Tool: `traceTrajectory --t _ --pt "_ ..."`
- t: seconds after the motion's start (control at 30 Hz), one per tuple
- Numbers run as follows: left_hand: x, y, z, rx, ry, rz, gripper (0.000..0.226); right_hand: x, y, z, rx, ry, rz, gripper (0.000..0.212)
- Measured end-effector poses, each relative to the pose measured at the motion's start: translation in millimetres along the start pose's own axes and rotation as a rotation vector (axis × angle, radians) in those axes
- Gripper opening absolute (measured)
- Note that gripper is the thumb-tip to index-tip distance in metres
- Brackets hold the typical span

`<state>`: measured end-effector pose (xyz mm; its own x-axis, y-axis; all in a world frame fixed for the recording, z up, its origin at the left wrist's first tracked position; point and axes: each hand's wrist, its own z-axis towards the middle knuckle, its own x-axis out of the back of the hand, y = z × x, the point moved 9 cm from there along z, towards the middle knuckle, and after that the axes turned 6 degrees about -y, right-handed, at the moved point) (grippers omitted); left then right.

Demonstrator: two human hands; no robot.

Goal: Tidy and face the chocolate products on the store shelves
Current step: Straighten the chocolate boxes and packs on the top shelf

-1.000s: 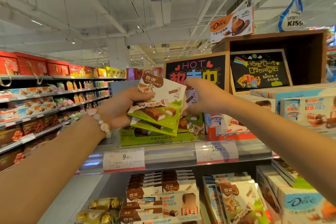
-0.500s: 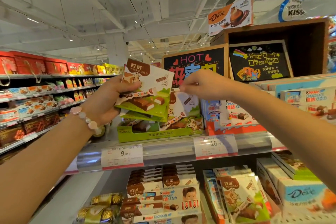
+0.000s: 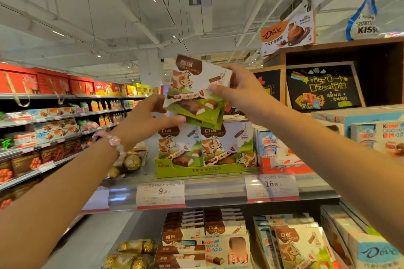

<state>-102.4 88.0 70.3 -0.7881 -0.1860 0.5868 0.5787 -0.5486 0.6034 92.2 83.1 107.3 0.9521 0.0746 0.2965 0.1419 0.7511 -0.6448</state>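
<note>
I hold a small stack of cow-print chocolate packs (image 3: 196, 91), white, brown and green, up above the shelf. My left hand (image 3: 148, 120) grips the stack's lower left edge. My right hand (image 3: 238, 87) pinches its upper right corner. Below them a green display tray (image 3: 196, 170) stands on the shelf with two rows of the same packs (image 3: 207, 144) upright and facing front.
A red-and-white Kinder tray (image 3: 284, 159) sits right of the green one, gold foil chocolates (image 3: 131, 161) left of it. Price tags (image 3: 160, 192) line the shelf edge. More chocolate boxes (image 3: 205, 236) fill the shelf below. Blue Kinder boxes (image 3: 376, 133) stand at right.
Both hands have lifted the stack higher and to the right, clear of the tray. The right hand moved from the tray's packs onto the stack's top corner.
</note>
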Motion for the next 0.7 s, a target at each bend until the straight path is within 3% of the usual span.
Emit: traceTrajectory --t 0.1,0.17,0.3,0.53,0.7 --pt "-9 -22 -2 0.075 -0.105 0.301 0.085 15 0 -2 0.033 0.184 0.023 0.032" --pt "-18 -28 -1 0.031 -0.151 0.453 0.087 16 -4 -5 0.077 0.271 0.023 0.030" --pt "-25 -29 0 -0.075 -0.167 0.486 0.073 7 -4 -9 0.131 0.358 0.057 0.029" --pt "-14 -16 -10 -0.214 -0.080 0.488 0.033 -12 2 -3 0.194 0.353 0.009 0.033" --pt "-6 -15 -14 -0.220 -0.070 0.374 0.019 -29 4 13 0.137 0.188 -0.084 0.039"
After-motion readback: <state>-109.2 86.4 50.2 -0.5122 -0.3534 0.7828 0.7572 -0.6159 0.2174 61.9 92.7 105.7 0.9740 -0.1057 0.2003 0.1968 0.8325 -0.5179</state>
